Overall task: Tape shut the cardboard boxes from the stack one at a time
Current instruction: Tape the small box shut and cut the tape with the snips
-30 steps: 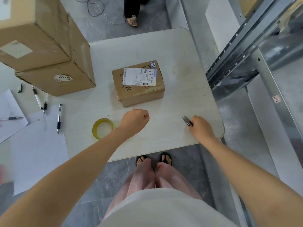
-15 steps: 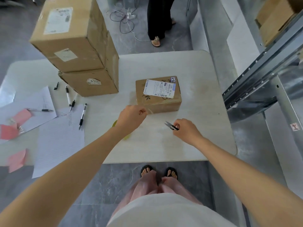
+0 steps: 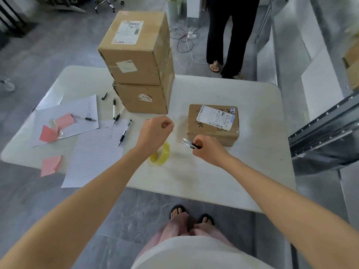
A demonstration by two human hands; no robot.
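Left hand (image 3: 155, 133) is fisted over the tape roll (image 3: 161, 156), half hiding it, and whether it pinches a tape end I cannot tell; right hand (image 3: 208, 150) grips small snips (image 3: 189, 143) just before the box (image 3: 212, 123). Left of the box a two-high stack (image 3: 139, 63) stands on the white table (image 3: 252, 162); someone's legs (image 3: 229, 35) beyond it.

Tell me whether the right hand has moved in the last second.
Yes. The right hand, gripping the snips, moved left, closer to the small box.
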